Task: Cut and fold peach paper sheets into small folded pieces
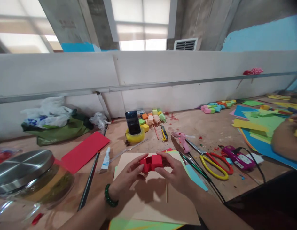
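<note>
Between my two hands is a small red folded-paper box [156, 161], held just above a stack of coloured paper. My left hand [129, 175] pinches its left part, and a green bead bracelet circles that wrist. On the other side, my right hand [174, 171] grips the squarer right part with thumb and fingers. A tan paper sheet [136, 207] lies under both hands, with a thin wooden stick [167, 193] on it below the right hand. Left of the sheet rests a small white-and-blue tube [106, 159].
A glass pot with a steel lid [23, 169] stands at left near red paper [84, 150]. A phone [133, 122] leans on yellow tape. Scissors [216, 164], a pink glue gun [183, 140], a cutter [164, 133] and a purple device [238, 158] lie right. Another person's arm [285, 139] rests far right.
</note>
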Demonstrator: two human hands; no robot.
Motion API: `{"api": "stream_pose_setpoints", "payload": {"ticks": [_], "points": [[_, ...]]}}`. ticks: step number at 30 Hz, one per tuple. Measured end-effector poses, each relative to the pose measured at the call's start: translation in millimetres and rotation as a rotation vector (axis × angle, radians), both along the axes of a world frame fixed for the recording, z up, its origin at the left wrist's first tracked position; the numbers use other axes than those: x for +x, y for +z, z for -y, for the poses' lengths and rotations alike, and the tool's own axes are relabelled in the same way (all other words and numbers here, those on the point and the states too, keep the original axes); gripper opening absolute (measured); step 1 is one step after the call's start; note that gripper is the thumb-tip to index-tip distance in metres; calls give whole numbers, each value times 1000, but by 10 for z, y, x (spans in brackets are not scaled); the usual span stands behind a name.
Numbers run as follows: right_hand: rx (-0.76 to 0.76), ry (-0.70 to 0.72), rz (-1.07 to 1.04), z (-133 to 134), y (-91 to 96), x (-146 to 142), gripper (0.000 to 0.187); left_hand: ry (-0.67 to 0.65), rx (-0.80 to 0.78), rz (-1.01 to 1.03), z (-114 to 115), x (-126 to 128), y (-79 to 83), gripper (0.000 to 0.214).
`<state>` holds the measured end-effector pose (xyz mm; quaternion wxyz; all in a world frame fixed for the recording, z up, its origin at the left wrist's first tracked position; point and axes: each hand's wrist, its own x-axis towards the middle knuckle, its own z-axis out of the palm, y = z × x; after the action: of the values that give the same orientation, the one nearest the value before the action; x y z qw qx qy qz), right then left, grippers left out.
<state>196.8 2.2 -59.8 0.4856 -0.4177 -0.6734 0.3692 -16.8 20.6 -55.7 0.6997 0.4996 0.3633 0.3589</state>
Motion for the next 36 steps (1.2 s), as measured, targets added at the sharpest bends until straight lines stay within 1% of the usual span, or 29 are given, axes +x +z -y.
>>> {"api": "stream_pose_setpoints", "payload": {"ticks": [4, 10, 16, 20, 23, 25, 28, 32, 36], "points": [[157, -118, 145, 20, -30, -14, 40, 99, 165, -97, 51, 13, -78, 62], [301, -165, 208, 50, -56, -36, 39, 150, 313, -140, 91, 0, -140, 53], [408, -114, 306, 56, -58, -19, 37, 180, 406, -199, 88, -18, -147, 48], [467, -59, 315, 52, -57, -19, 41, 211, 451, -238, 91, -21, -148, 46], [436, -38, 307, 48, -47, -8, 40, 216, 456, -236, 87, -24, -160, 44], [375, -22, 290, 45, -33, 9, 38, 210, 468, -223, 81, -30, -167, 42], [226, 15, 234, 38, -17, 39, 38, 180, 482, -209, 76, -38, -159, 43], [41, 104, 128, 31, -14, 56, 46, 147, 474, -211, 88, -35, -123, 43], [-16, 117, 102, 30, -2, 56, 47, 126, 464, -174, 99, -29, -90, 40]]}}
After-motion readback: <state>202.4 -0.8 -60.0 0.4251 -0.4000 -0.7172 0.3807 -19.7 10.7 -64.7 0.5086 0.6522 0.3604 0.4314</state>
